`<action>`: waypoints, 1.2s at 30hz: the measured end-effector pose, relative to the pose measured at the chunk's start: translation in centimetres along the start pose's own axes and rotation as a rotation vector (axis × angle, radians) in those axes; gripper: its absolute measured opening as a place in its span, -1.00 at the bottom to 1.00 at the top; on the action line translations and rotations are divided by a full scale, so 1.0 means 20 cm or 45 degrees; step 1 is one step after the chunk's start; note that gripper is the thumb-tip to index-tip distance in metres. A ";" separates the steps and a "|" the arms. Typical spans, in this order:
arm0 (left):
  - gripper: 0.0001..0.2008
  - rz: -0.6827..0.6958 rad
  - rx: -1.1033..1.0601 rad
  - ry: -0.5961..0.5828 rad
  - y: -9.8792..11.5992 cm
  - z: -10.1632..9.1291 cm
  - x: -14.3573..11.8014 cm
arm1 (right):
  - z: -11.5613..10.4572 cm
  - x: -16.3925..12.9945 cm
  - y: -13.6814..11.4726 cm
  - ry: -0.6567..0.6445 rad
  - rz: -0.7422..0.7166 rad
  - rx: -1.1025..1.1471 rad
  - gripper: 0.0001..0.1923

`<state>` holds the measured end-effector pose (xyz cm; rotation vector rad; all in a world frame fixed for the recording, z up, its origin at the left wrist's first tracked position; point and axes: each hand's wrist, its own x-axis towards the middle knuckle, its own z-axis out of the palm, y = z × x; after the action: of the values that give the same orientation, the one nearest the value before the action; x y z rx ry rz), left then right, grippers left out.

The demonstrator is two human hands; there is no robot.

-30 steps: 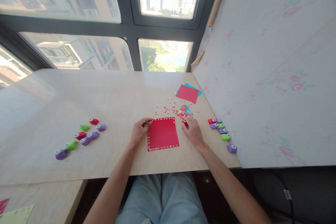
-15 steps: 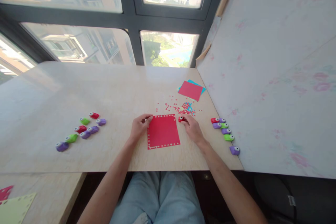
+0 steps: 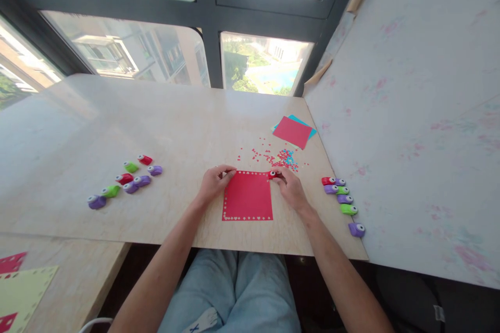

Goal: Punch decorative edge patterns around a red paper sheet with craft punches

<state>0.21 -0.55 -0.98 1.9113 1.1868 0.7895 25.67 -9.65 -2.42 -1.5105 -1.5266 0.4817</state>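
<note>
A square red sheet of paper (image 3: 248, 195) lies in front of me, with small punched shapes along its top, left and bottom edges and a little of the upper right edge. My left hand (image 3: 216, 182) pinches the sheet's upper left corner between thumb and fingers. In my right hand (image 3: 288, 187) is a small red craft punch (image 3: 272, 174), gripped between thumb and fingers. The punch sits at the sheet's upper right corner, touching or overlapping its edge; whether paper is inside its slot cannot be made out.
Red and blue paper bits (image 3: 287, 158) are scattered beyond the sheet. Behind them lies a stack of coloured paper (image 3: 292, 131). More craft punches stand in groups at left (image 3: 124, 179) and right (image 3: 345, 199). Punched sheets (image 3: 29, 291) rest on the lower left surface. A patterned wall (image 3: 410, 114) bounds the right.
The red punch in my right hand has come from just beside the sheet onto its upper right edge. My left hand still holds the corner. The whole view has shifted slightly.
</note>
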 end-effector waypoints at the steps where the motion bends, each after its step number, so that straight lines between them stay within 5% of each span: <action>1: -0.71 0.000 -0.002 0.004 0.00 0.00 0.00 | 0.00 0.00 0.00 0.000 -0.006 -0.006 -0.79; 12: -0.70 0.007 -0.198 0.052 0.00 -0.01 -0.01 | -0.01 -0.02 0.00 0.003 0.000 0.011 -0.77; 36: -0.81 0.088 0.042 0.049 -0.02 0.02 0.00 | -0.02 -0.02 0.00 0.012 0.096 0.072 -0.79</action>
<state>0.32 -0.44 -1.47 1.9816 1.1684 0.8519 25.93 -10.10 -2.36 -1.5281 -1.4411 0.5561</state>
